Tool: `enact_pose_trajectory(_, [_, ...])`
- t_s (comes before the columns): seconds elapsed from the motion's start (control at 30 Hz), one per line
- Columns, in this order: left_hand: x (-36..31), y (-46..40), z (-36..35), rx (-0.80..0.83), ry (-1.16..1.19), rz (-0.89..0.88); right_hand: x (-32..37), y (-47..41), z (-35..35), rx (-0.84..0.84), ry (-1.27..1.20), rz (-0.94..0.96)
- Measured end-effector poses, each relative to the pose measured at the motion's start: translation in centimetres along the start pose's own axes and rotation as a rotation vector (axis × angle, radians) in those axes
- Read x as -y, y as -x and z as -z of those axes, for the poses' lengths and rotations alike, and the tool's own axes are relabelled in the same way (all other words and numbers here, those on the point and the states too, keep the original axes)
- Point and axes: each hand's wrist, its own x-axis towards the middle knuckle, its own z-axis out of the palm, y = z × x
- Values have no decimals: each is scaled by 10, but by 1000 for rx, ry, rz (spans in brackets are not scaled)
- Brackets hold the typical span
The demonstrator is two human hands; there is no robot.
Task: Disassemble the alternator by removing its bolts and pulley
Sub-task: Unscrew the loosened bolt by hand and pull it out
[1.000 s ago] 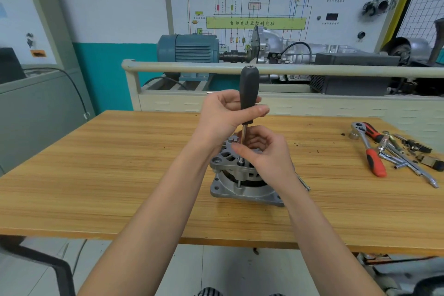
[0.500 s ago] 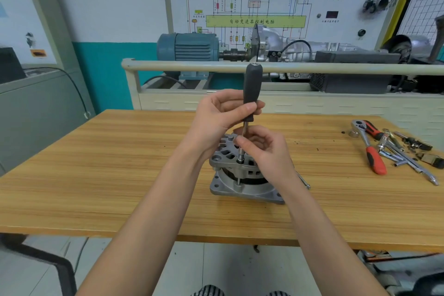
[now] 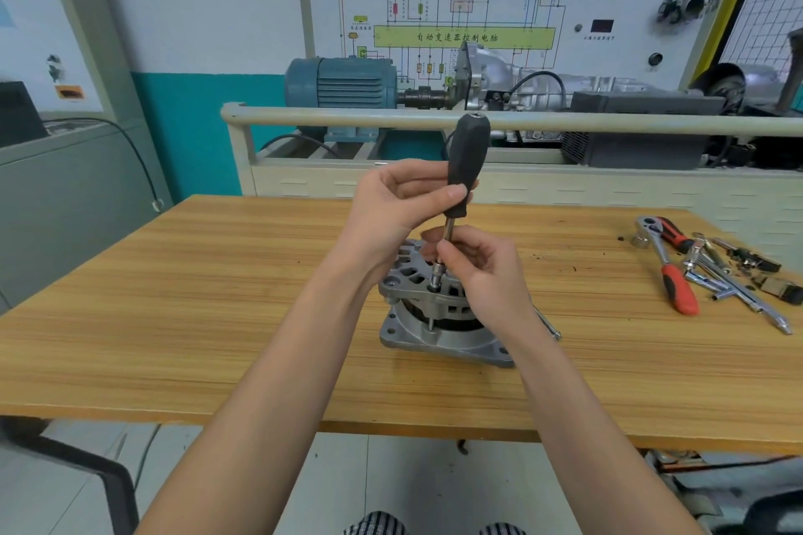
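Alternator (image 3: 439, 317) sits upright on its flange near the middle of the worktop (image 3: 174, 317), and the nut driver (image 3: 465, 165) stands on a bolt (image 3: 433, 288) at the housing's near edge, at about seven o'clock on the casting. Against the frames from the last second, I see the black handle leaning a little further toward one o'clock, and my left hand (image 3: 399, 204) has shifted its hold, thumb now laid across the lower handle, which I read as one more turn of backing the bolt out. My left hand grips the handle with fingers curled around it; my right hand (image 3: 486, 274) pinches the shaft just above the socket, steadying the tip. The bolt shank shows below the upper housing, so I judge it not yet free. My right hand covers the housing's centre and three o'clock side, so I cannot see a pulley or count the remaining bolts. A thin rod (image 3: 548, 324) pokes out behind my right wrist. At three o'clock lie a ratchet (image 3: 667, 269) and loose tools (image 3: 734, 278), overlapping too much to sort.
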Motion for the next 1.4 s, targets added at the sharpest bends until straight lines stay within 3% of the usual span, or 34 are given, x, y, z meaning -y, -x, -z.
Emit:
enact_pose_trajectory(0.17, [0,-2,-3,-81,-7,-18,-1,-1,-3,-96,34,3])
enact_pose_trajectory(0.37, [-1,2,2,141,-28,52,-2,0,-4,-117,48,30])
enact_pose_trajectory(0.7, [2,-3,-9,-182,-108,-49,1,0,-4,-14,2,-12])
enact_pose_trajectory(0.77, [0,-2,-9,-144,-99,-35,2,0,-5,-51,34,0])
enact_pose_trajectory(0.93, [-2,3,1,125,13,59,1,0,-8,-107,46,13])
enact_pose_trajectory(1.03, [-2,4,6,177,55,77,0,1,-8,-118,68,10])
enact_pose_trajectory(1.4, [1,-1,2,-94,23,-6,2,2,-7,-93,58,5])
